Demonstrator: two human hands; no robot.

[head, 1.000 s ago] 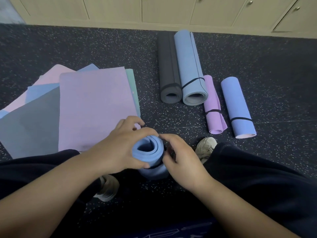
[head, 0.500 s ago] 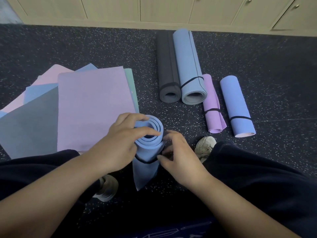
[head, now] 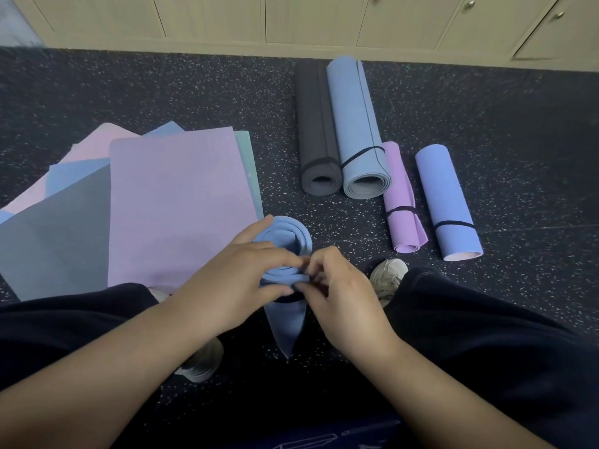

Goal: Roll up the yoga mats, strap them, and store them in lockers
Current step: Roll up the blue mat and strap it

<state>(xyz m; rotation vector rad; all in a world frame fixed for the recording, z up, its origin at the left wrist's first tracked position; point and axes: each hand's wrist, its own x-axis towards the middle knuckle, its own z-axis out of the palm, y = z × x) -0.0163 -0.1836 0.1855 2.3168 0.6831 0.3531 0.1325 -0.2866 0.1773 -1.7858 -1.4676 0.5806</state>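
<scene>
Since before, both hands closer on the blue rolled mat [head: 285, 325]: left hand [head: 240, 283] gripping it, right hand [head: 343, 296] pinching its black strap [head: 288, 299].

the half-rolled mat [head: 287, 322] stands on end on the floor [head: 518, 131] between the person's knees, held between the left hand [head: 236, 283] and right hand [head: 343, 303]. a stack of flat mats [head: 175, 205] lies to its left. four strapped rolled mats [head: 359, 124] lie side by side ahead and to the right, before the lockers [head: 311, 17] along the floor's far edge.
</scene>
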